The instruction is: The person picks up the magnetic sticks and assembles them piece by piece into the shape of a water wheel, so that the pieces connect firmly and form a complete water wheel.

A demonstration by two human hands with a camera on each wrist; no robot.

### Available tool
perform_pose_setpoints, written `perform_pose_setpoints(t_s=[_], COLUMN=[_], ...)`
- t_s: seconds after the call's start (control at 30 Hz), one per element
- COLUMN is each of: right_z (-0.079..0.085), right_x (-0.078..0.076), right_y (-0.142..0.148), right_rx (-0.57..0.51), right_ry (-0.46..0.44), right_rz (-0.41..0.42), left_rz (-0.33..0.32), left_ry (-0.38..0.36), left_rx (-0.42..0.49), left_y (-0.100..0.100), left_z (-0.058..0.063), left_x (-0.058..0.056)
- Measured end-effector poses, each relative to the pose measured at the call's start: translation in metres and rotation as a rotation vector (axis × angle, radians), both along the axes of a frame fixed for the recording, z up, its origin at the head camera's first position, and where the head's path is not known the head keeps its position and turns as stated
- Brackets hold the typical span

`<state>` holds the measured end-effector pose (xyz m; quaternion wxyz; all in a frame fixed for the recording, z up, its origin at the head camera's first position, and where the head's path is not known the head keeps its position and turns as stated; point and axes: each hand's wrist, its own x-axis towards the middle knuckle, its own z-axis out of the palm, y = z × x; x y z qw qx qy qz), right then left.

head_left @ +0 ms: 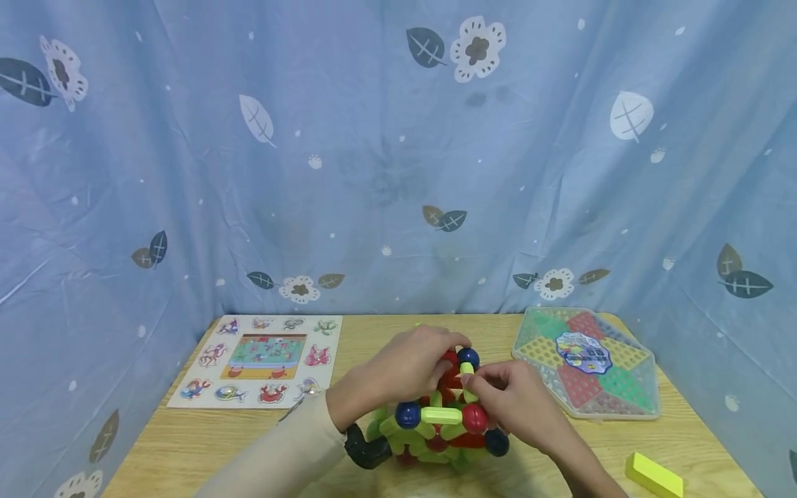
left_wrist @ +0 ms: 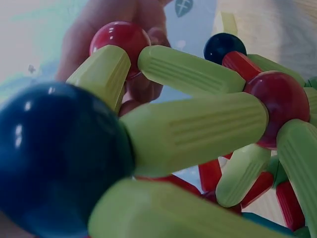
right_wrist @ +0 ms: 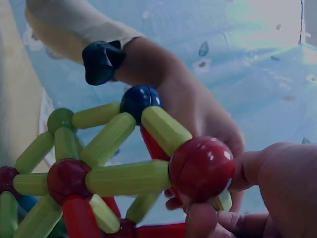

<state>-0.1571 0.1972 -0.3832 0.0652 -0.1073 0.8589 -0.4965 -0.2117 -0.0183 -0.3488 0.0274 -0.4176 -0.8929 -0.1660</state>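
A magnetic stick-and-ball structure (head_left: 441,415) stands on the table between the hands, its yellow-green and red sticks joined by coloured balls. My left hand (head_left: 405,363) grips its far upper part, the index finger at a blue ball (head_left: 468,357) and the thumb by a red stick. My right hand (head_left: 523,401) pinches a yellow-green stick (head_left: 468,387) between that blue ball and a nearer red ball (head_left: 475,418). The right wrist view shows this red ball (right_wrist: 202,168) beside the right fingers. Part of the left fingers is hidden behind the structure.
A sea-animal picture board (head_left: 261,394) lies at the back left. At the back right is a clear hexagonal game box (head_left: 647,387) with coloured sections. A yellow block (head_left: 654,475) lies at the front right. A patterned blue curtain (head_left: 386,173) hangs behind the table (head_left: 205,443).
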Motion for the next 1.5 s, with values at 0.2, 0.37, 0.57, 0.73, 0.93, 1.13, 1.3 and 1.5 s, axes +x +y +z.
perform_pose_setpoints(t_s=[0.2, 0.37, 0.57, 0.73, 0.93, 1.13, 1.3, 1.5], right_z=[-0.009, -0.014, -0.017, -0.020, -0.051, -0.087, -0.105, -0.113], right_x=[-0.012, -0.015, -0.017, -0.041, -0.107, -0.167, -0.197, -0.205], right_y=[-0.001, -0.005, -0.012, 0.003, 0.017, 0.002, -0.020, -0.034], right_rx=[-0.187, -0.263, -0.269, -0.287, -0.295, -0.094, 0.094, 0.249], right_ry=[-0.132, -0.172, -0.174, -0.081, -0.036, 0.077, 0.220, 0.369], right_rz=[0.096, 0.155, 0.267, 0.224, 0.069, 0.040, 0.034, 0.127], left_rz=[0.032, 0.032, 0.033, 0.021, 0.011, -0.001, -0.007, 0.044], left_ry=[-0.041, -0.070, -0.119, -0.134, -0.145, -0.145, -0.157, -0.022], left_rx=[0.037, 0.056, 0.038, 0.040, 0.073, 0.093, 0.100, 0.082], left_y=[-0.010, -0.020, -0.039, -0.055, -0.068, -0.074, -0.075, -0.075], left_z=[-0.002, -0.005, -0.005, -0.002, -0.001, -0.004, -0.005, 0.004], left_x=[-0.004, -0.005, -0.005, -0.006, -0.008, -0.011, -0.015, -0.002])
